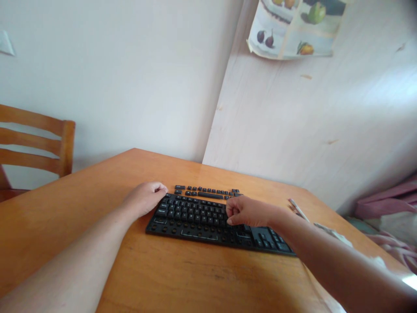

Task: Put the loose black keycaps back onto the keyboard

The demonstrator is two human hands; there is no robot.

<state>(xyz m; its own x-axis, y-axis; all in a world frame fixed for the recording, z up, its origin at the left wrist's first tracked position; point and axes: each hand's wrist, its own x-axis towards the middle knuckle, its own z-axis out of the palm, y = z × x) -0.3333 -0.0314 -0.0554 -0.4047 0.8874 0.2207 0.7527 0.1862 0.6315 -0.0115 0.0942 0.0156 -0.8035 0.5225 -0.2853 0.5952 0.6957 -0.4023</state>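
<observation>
A black computer keyboard (195,217) lies at a slant on the wooden table, its two nearest rows bare of keycaps and showing the sockets. Behind it, loose black keycaps (213,190) are laid out in two rows, among them a long space bar (210,195). My left hand (148,199) grips the keyboard's far left corner with curled fingers. Over the keyboard's right half, my right hand (244,211) is closed, thumb and fingers pinched low at the keys. Whatever sits between those fingertips is hidden.
The wooden table (156,265) reaches back to the wall. Right of my right forearm lie a thin pen-like stick (299,209) and some crumpled pale material (335,234). A wooden chair (35,143) stands at the left. Pink cloth (387,200) is heaped at the far right.
</observation>
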